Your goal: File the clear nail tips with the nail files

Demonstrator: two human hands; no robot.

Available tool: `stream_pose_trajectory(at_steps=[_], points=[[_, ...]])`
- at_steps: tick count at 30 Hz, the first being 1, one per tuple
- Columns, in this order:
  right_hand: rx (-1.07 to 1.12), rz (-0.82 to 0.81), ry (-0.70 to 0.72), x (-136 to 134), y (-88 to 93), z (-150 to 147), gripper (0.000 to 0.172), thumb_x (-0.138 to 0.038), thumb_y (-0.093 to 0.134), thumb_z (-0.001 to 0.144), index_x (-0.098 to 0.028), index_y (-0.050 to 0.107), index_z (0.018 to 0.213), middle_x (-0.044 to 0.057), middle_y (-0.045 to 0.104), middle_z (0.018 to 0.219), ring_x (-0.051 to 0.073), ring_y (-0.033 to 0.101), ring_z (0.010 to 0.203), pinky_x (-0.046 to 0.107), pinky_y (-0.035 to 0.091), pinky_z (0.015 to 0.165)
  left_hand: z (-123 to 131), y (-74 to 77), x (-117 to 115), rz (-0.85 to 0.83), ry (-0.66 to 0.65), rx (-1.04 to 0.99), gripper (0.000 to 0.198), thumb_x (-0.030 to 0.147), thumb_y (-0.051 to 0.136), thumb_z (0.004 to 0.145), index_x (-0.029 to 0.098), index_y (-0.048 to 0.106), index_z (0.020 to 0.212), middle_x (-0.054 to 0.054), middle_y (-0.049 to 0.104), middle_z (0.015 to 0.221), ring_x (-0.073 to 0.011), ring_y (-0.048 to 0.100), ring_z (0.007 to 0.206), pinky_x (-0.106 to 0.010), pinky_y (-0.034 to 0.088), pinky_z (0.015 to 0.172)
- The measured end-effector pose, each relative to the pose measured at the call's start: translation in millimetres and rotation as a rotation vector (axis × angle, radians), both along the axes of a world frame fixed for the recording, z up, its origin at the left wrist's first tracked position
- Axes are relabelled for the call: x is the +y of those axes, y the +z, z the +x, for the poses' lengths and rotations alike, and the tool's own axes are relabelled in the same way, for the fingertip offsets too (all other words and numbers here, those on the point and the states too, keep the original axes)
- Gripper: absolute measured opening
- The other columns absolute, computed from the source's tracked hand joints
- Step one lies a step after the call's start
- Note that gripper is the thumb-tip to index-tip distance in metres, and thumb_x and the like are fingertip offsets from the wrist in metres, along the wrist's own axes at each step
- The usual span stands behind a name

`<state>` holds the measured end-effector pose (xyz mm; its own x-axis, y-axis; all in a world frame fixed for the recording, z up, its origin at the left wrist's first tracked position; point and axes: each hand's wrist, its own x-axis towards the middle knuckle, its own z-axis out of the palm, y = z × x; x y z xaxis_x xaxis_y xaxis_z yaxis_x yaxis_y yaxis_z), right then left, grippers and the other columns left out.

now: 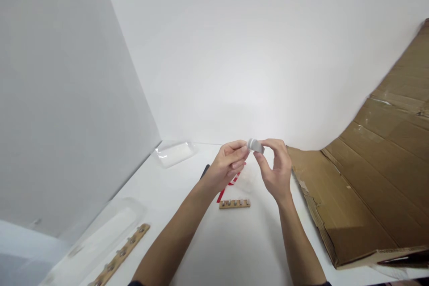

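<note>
Both my hands are raised above the white table (234,250), pinching one small grey-white plastic piece (255,145) between them. My left hand (229,163) grips its left end with thumb and curled fingers. My right hand (276,167) holds its right end between thumb and forefinger. Below the hands lies a short wooden rack with several metal pegs (235,203). A red-striped clear bag (236,181) shows partly under my left hand.
A longer wooden peg rack (122,254) lies at the lower left, partly in a clear plastic sleeve (97,241). Another clear plastic wrapper (176,152) sits near the back wall. A flattened cardboard box (375,178) fills the right side. A dark thin object (204,171) peeks out behind my left wrist.
</note>
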<state>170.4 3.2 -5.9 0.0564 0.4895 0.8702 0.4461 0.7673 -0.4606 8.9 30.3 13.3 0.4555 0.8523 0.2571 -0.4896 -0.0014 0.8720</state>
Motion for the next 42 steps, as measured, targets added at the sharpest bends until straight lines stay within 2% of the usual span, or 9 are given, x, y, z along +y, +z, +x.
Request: stream_pose_trajectory(at_steps=[5, 10, 17, 21, 26, 32, 38, 42], points=[[0.018, -0.008, 0.108, -1.7, 0.8, 6.0, 0.026, -0.011, 0.066, 0.097, -0.028, 0.070, 0.117, 0.004, 0.074, 0.109, 0.021, 0.070, 0.104, 0.039, 0.059, 0.093, -0.8, -3.7, 1.2, 0.043, 0.033, 0.066, 0.043, 0.052, 0.088, 0.079, 0.015, 0.067, 0.077, 0.011, 0.028, 0.052, -0.0013, 0.016, 0.044, -0.017, 0.014, 0.040], [0.042, -0.022, 0.066, -4.8, 0.9, 14.2, 0.031, -0.010, 0.065, 0.096, -0.029, 0.070, 0.121, 0.005, 0.076, 0.118, 0.023, 0.072, 0.114, 0.044, 0.060, 0.101, -1.1, -7.4, 0.4, 0.131, 0.165, 0.147, 0.040, 0.053, 0.086, 0.082, 0.016, 0.072, 0.082, 0.008, 0.036, 0.059, -0.0016, 0.021, 0.044, -0.020, 0.013, 0.042], [0.057, -0.093, 0.060, -5.7, 0.8, 20.9, 0.021, -0.019, 0.066, 0.101, -0.028, 0.070, 0.120, 0.007, 0.078, 0.123, 0.023, 0.076, 0.112, 0.040, 0.068, 0.088, 1.4, -4.3, -4.0, 0.273, 0.368, 0.193, 0.025, 0.041, 0.084, 0.085, 0.017, 0.077, 0.078, 0.005, 0.041, 0.054, -0.0063, 0.030, 0.046, -0.022, 0.023, 0.043], [0.050, -0.155, 0.111, -5.3, -1.4, 22.4, 0.025, -0.017, 0.065, 0.101, -0.029, 0.070, 0.122, 0.004, 0.077, 0.126, 0.018, 0.076, 0.098, 0.037, 0.071, 0.081, 2.9, -5.1, -5.8, 0.327, 0.400, 0.213, 0.020, 0.036, 0.083, 0.084, 0.017, 0.077, 0.078, 0.000, 0.056, 0.066, -0.0094, 0.042, 0.054, -0.022, 0.034, 0.046], [-0.007, -0.168, 0.077, -4.6, -3.6, 25.0, 0.029, -0.018, 0.063, 0.102, -0.030, 0.069, 0.127, 0.004, 0.077, 0.126, 0.018, 0.077, 0.098, 0.035, 0.072, 0.077, 4.1, -6.1, -7.3, 0.359, 0.402, 0.254, 0.018, 0.033, 0.079, 0.087, 0.017, 0.078, 0.079, -0.004, 0.064, 0.075, -0.0123, 0.049, 0.063, -0.022, 0.039, 0.050], [-0.213, -0.250, 0.045, -9.3, 4.7, 26.9, 0.029, -0.014, 0.058, 0.101, -0.028, 0.070, 0.123, 0.004, 0.079, 0.124, 0.021, 0.078, 0.107, 0.036, 0.068, 0.088, 4.5, -6.6, -8.4, 0.351, 0.381, 0.235, 0.015, 0.033, 0.081, 0.087, 0.018, 0.081, 0.084, -0.006, 0.068, 0.081, -0.0145, 0.055, 0.069, -0.022, 0.040, 0.052], [-0.240, -0.195, -0.064, -10.6, 5.2, 21.3, 0.025, -0.018, 0.060, 0.101, -0.028, 0.069, 0.122, 0.004, 0.081, 0.122, 0.021, 0.080, 0.101, 0.036, 0.066, 0.087, 5.0, -5.4, -12.3, 0.376, 0.417, 0.311, 0.014, 0.030, 0.079, 0.087, 0.019, 0.079, 0.080, -0.006, 0.067, 0.081, -0.0129, 0.049, 0.064, -0.021, 0.037, 0.048], [-0.299, -0.238, -0.057, -12.2, 4.0, 21.3, 0.027, -0.016, 0.060, 0.101, -0.028, 0.069, 0.124, 0.003, 0.080, 0.118, 0.020, 0.079, 0.099, 0.034, 0.065, 0.088, 4.0, -2.2, -14.0, 0.386, 0.453, 0.332, 0.013, 0.030, 0.078, 0.086, 0.019, 0.079, 0.079, -0.006, 0.065, 0.081, -0.0131, 0.048, 0.064, -0.021, 0.039, 0.048]])
